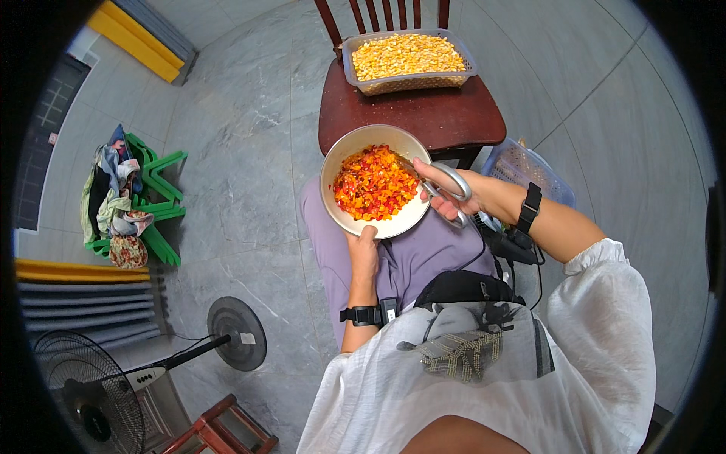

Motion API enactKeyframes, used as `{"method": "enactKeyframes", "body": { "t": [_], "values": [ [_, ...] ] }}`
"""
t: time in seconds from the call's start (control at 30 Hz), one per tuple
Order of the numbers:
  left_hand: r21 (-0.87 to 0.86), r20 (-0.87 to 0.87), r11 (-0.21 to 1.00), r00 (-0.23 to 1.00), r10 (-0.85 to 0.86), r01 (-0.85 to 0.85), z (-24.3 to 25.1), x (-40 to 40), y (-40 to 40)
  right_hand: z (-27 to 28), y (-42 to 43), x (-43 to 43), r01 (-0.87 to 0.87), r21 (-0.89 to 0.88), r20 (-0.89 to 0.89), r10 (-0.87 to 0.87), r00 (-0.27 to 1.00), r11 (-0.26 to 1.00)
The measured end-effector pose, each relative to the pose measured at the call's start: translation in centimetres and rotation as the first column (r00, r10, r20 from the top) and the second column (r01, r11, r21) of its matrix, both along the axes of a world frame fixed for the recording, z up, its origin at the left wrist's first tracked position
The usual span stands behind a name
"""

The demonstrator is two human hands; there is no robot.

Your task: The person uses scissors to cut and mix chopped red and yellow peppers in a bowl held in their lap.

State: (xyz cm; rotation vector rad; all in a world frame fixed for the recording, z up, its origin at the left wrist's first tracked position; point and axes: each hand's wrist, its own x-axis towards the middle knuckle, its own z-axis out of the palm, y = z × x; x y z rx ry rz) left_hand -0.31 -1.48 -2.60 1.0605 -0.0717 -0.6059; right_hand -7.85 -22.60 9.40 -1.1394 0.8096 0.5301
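A round cream-coloured bowl [405,224] rests over the lap, tilted a little, with chopped red and orange peppers [374,184] inside it. My left hand [363,249] grips the near rim, its thumb over the edge. Gray-handled scissors [460,183] are in my right hand [454,190] at the bowl's right side. Their blades point into the chopped pieces and are partly hidden by the fingers and the peppers.
Ahead is a dark red wooden chair [408,116] bearing a plastic basket [414,81] of corn kernels [408,55]. A bluish basket [530,170] stands right of it. Leftward are green stools [161,210] with clothes [116,193], a standing fan [93,397] and a reddish stool [212,425].
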Motion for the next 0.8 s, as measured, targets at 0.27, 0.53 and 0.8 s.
{"method": "enactKeyframes", "body": {
  "t": [0.27, 0.53, 0.8],
  "values": [
    [-0.055, -0.003, 0.998, 1.000, 0.026, -0.026, -0.5, -0.1, -0.1, -0.4, -0.2, -0.4, -0.086, -0.080, 0.054, 0.091, 0.994, 0.993],
    [0.056, 0.000, 0.998, 1.000, 0.027, -0.027, 1.7, 0.2, -0.2, 0.1, 0.9, -3.7, -0.062, -0.066, 0.037, 0.065, 0.997, 0.996],
    [0.299, 0.096, 0.945, 0.982, -0.165, 0.130, 7.2, 2.9, 0.6, 0.7, 1.1, -6.6, -0.247, -0.364, 0.160, 0.321, 0.933, 0.898]
  ]
}}
